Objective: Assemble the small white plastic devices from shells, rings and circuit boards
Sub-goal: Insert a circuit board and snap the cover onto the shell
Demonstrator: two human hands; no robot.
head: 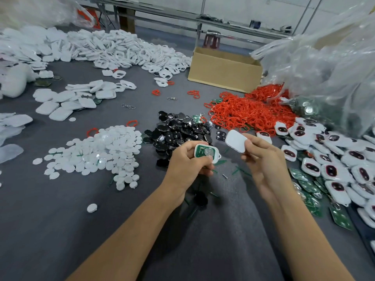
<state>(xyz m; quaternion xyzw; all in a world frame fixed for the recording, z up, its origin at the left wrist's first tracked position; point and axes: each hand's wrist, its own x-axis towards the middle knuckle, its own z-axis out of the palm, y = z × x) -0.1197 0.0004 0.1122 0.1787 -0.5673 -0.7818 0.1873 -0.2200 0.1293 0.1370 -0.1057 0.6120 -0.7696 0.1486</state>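
Observation:
My left hand [185, 161] grips a white shell half [207, 153] with a green circuit board and a round silver cell seated inside, held face up over the grey table. My right hand [261, 159] holds a plain white shell cover [235, 140] by its edge, tilted, just right of the left hand's part and apart from it. A heap of red rings [247, 112] lies beyond my right hand. Black button pads [178, 130] are piled just behind my hands. Loose green circuit boards [308, 187] lie at the right.
White round discs [105, 153] form a heap at the left. White shells [121, 49] are piled along the far side. Assembled white devices [334, 165] crowd the right. A cardboard box [223, 74] and clear plastic bags [324, 67] stand at the back right. A small screw [224, 176] lies near my hands.

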